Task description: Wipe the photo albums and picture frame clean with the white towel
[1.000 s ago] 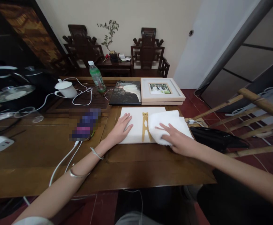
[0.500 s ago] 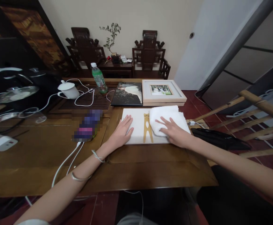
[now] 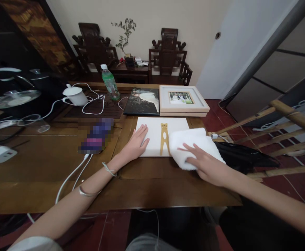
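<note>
My left hand (image 3: 136,142) lies flat with its fingers stretched out on the left part of a white rectangular board (image 3: 152,129), which bears a tan, cat-like figure (image 3: 164,137). On a folded white towel (image 3: 184,136) rests my right hand (image 3: 206,163), fingers spread and pressing down from above. The towel covers the board's lower right corner and hangs over its front edge onto the wooden table (image 3: 168,188). What lies beneath the towel is hidden.
Behind the board lie a dark photo panel (image 3: 142,101) and a pale framed photo (image 3: 184,99). A green bottle (image 3: 110,83), a lidded white cup (image 3: 75,94) and a blurred-out device (image 3: 96,136) with a cable are on the left. A wooden chair (image 3: 283,108) stands right.
My right hand has drawn the towel toward me and slightly right, uncovering the board's upper right part. My left hand has stayed on the board. The view has shifted slightly.
</note>
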`<state>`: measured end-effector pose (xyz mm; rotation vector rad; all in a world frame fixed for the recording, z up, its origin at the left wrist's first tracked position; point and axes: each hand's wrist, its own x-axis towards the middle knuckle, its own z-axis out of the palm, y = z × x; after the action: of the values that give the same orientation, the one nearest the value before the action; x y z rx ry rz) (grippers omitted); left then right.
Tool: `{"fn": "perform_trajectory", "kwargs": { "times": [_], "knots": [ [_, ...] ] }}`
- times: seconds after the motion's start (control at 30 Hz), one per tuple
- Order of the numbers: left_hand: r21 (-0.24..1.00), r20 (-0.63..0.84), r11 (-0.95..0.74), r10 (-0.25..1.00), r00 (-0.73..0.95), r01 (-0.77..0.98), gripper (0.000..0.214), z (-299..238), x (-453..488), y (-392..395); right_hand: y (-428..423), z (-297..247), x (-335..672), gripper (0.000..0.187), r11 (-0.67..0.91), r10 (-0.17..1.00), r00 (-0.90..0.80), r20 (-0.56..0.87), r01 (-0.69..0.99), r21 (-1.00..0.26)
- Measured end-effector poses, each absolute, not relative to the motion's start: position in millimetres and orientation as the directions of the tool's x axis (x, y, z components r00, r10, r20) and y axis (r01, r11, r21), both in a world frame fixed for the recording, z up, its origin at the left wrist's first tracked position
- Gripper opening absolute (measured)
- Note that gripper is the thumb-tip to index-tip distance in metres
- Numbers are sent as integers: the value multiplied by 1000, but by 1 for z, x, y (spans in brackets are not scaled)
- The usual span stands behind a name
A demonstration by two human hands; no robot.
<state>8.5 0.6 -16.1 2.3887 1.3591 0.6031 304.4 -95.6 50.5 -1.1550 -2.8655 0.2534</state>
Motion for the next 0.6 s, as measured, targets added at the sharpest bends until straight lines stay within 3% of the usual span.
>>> {"fn": "perform_trajectory", "kwargs": {
  "times": [0.27, 0.5, 0.6],
  "knots": [
    [466, 189, -501, 861, 472, 729, 56, -15, 7, 2, -12, 46, 250, 63, 594, 798, -603, -12, 789, -156],
    [480, 217, -505, 861, 460, 717, 51, -19, 7, 4, -1, 44, 223, 56, 678, 735, -677, -42, 735, 28],
    [477, 226, -509, 859, 460, 716, 51, -21, 7, 5, -27, 45, 224, 56, 730, 684, -726, -73, 682, 52]
  ]
}}
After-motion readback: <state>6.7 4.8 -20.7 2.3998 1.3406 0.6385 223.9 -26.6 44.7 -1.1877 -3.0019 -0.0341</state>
